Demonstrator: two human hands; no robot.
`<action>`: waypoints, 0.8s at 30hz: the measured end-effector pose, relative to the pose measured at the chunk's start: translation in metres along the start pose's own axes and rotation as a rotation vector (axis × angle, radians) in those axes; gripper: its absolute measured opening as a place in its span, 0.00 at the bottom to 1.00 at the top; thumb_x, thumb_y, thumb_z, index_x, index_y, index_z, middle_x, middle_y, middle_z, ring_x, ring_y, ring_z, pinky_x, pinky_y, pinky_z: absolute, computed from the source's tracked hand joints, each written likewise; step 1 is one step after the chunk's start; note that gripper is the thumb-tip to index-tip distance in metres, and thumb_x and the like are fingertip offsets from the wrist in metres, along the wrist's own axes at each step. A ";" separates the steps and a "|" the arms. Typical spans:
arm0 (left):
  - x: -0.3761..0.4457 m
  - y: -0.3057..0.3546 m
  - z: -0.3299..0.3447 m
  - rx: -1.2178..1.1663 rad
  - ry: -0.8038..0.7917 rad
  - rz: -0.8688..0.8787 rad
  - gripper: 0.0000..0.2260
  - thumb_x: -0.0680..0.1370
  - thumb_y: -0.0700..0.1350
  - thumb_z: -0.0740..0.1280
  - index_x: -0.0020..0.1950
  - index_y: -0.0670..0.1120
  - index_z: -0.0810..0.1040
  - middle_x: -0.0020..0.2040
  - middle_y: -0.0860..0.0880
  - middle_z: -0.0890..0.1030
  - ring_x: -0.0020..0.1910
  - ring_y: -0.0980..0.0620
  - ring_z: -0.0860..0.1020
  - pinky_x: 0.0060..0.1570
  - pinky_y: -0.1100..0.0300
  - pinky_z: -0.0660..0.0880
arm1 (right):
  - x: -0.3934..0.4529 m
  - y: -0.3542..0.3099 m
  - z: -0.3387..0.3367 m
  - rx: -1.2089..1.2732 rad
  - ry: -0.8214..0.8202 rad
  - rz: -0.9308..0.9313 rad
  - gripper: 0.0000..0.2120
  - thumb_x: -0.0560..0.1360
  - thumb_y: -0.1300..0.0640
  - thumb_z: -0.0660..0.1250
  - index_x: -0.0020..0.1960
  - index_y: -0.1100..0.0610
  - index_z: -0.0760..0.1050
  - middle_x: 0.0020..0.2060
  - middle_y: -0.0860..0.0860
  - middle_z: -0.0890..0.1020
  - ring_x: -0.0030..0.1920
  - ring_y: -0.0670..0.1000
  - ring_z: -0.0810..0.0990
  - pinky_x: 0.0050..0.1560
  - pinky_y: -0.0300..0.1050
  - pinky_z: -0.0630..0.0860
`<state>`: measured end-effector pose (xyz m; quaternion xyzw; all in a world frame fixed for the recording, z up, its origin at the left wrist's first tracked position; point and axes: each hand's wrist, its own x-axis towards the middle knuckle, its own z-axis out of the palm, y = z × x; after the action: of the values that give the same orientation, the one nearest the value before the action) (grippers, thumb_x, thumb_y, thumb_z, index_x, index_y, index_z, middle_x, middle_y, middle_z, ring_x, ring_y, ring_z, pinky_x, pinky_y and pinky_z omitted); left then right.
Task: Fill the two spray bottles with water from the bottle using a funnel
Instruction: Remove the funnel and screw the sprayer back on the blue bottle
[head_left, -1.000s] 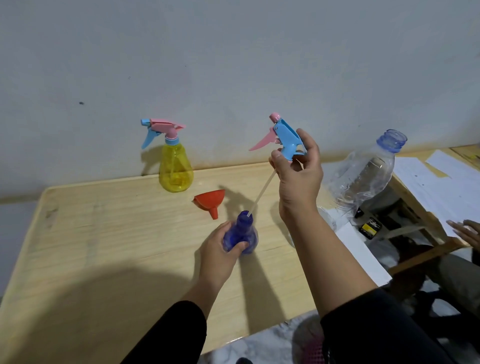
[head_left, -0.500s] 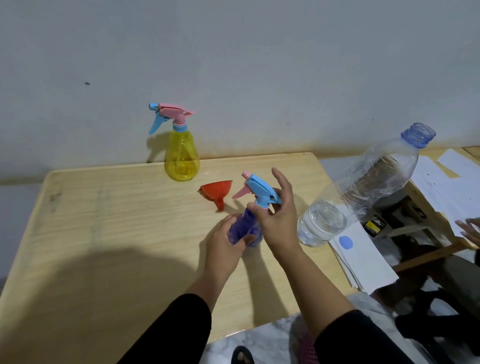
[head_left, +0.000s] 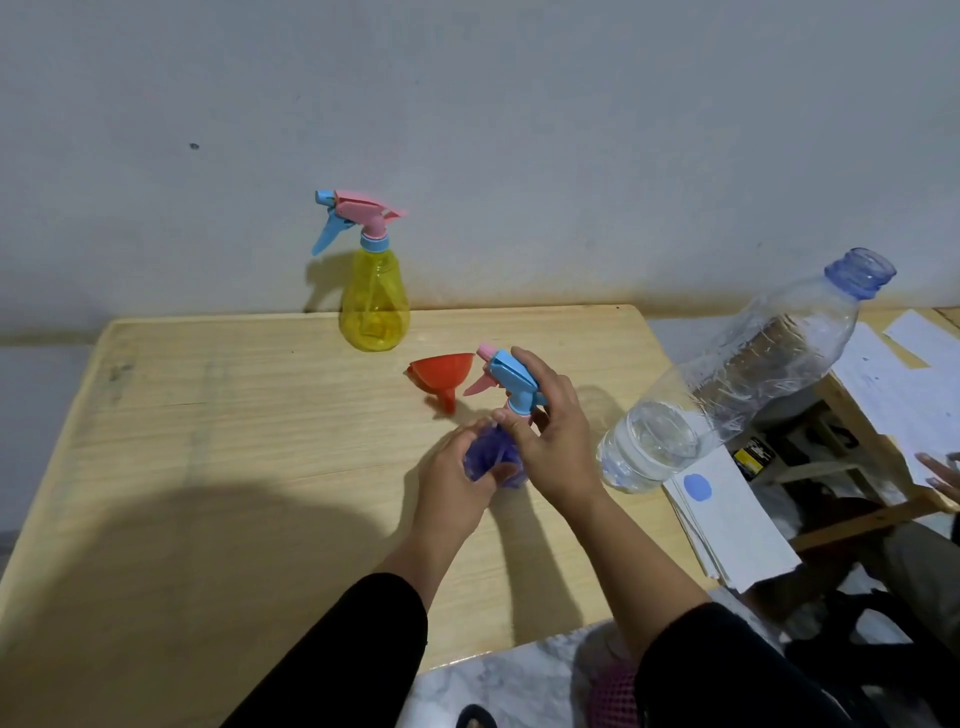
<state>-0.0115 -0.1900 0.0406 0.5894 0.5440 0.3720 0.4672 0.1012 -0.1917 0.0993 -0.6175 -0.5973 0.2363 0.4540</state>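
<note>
Light wooden table: red plastic funnel on its side just behind the hands, yellow spray bottle upright by the wall, clear plastic water bottle at the right edge. Purple spray bottle stands mid-table, axis vertical — left hand wrapped around its body. Right hand pinches the blue-and-pink trigger head at the neck — nozzle pointing left.

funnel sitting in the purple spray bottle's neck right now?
No. The red funnel lies on its side on the wooden table, apart from the purple spray bottle, whose neck carries the blue spray head.
</note>
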 end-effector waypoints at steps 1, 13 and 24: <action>0.000 -0.001 0.000 -0.002 0.002 -0.003 0.25 0.69 0.48 0.75 0.65 0.54 0.74 0.60 0.58 0.78 0.57 0.59 0.75 0.57 0.68 0.70 | 0.000 0.000 -0.005 0.000 -0.048 -0.012 0.31 0.73 0.63 0.68 0.66 0.36 0.63 0.55 0.38 0.70 0.56 0.36 0.71 0.55 0.31 0.72; 0.005 -0.016 0.009 -0.024 0.012 -0.016 0.27 0.68 0.47 0.75 0.66 0.52 0.73 0.64 0.54 0.76 0.62 0.56 0.75 0.64 0.54 0.72 | 0.026 0.006 -0.039 -0.251 -0.411 -0.280 0.33 0.75 0.64 0.65 0.73 0.41 0.57 0.47 0.50 0.76 0.48 0.45 0.73 0.51 0.37 0.77; 0.002 -0.018 0.009 -0.096 0.020 -0.002 0.29 0.65 0.50 0.75 0.65 0.51 0.74 0.62 0.57 0.77 0.59 0.61 0.76 0.62 0.56 0.73 | 0.039 0.011 -0.045 -0.252 -0.620 -0.375 0.36 0.78 0.63 0.62 0.75 0.42 0.47 0.71 0.38 0.64 0.57 0.44 0.75 0.60 0.41 0.73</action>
<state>-0.0076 -0.1897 0.0203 0.5619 0.5308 0.4030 0.4900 0.1513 -0.1661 0.1210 -0.4478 -0.8332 0.2494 0.2074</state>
